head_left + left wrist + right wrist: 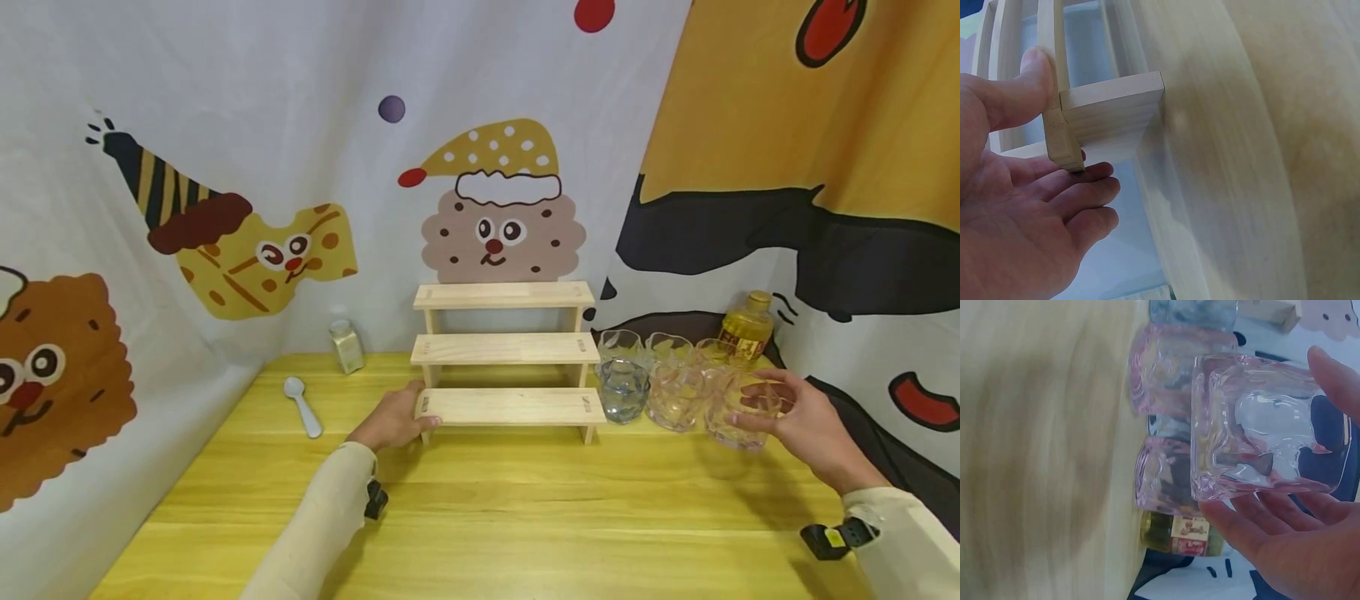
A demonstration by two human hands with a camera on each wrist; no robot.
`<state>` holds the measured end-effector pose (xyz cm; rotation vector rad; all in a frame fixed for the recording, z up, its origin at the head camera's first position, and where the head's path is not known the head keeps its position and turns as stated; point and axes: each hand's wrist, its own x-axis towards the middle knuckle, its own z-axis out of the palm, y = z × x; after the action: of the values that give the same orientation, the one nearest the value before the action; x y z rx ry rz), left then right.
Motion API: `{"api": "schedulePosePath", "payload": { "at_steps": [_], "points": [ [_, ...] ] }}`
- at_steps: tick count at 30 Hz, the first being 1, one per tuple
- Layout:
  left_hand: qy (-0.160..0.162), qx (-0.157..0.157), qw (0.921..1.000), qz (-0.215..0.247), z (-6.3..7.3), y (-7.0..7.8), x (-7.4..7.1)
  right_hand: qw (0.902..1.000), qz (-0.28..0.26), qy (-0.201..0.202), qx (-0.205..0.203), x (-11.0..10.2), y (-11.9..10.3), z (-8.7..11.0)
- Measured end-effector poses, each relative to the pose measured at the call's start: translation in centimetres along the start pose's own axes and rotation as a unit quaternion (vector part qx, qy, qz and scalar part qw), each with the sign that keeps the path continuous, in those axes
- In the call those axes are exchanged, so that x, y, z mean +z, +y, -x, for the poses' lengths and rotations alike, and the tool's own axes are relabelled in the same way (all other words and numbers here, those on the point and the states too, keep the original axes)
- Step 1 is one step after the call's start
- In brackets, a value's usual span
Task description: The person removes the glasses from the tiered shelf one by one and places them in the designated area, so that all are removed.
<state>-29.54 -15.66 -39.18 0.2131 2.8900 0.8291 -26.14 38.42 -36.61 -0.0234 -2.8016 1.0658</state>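
My right hand (813, 433) holds a clear pinkish drinking glass (1254, 431) at the right side of the table, thumb on one side and fingers on the other. It is lifted off the table, in front of other glasses. At the middle stands a three-step wooden display rack (502, 348). My left hand (392, 419) grips the left end of its lowest step (510, 407). In the left wrist view the thumb (1036, 72) lies on top of the board, with the other fingers beneath its end.
A bluish glass (624, 396) and a pink glass (673, 402) stand right of the rack, with several more behind. A yellow oil bottle (750, 323) is at the back right. On the left are a white spoon (303, 407) and a small jar (347, 347). A printed curtain (300, 75) hangs behind.
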Motion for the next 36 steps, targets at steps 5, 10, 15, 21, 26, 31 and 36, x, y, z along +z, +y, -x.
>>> {"api": "schedulePosePath", "payload": {
  "at_steps": [5,10,15,21,26,31,36],
  "points": [
    [0.001,-0.004,1.0,0.001,-0.1,0.0,0.0,0.9998,-0.005,0.001,0.017,-0.2,0.8,-0.9],
    [-0.001,-0.007,1.0,0.003,-0.1,-0.1,0.2,0.9995,-0.003,0.008,0.03,-0.1,2.1,-2.0],
    [0.0,-0.005,1.0,0.008,-0.1,-0.1,0.1,0.9987,-0.021,0.009,0.045,0.4,3.2,-2.8],
    [0.001,-0.008,0.9999,0.012,-0.2,-0.1,0.1,0.9972,-0.049,0.014,0.055,1.2,3.5,-3.5],
    [0.002,-0.009,0.9998,0.016,-0.1,0.1,0.0,0.9968,-0.054,0.014,0.056,1.7,3.6,-4.0],
    [0.004,-0.005,0.9999,0.016,-0.1,0.1,0.0,0.9962,-0.061,0.007,0.062,2.2,3.6,-4.3],
    [0.004,-0.001,0.9999,0.01,-0.1,-0.1,0.0,0.9954,-0.07,-0.001,0.065,2.4,3.8,-4.5]
  ]
}}
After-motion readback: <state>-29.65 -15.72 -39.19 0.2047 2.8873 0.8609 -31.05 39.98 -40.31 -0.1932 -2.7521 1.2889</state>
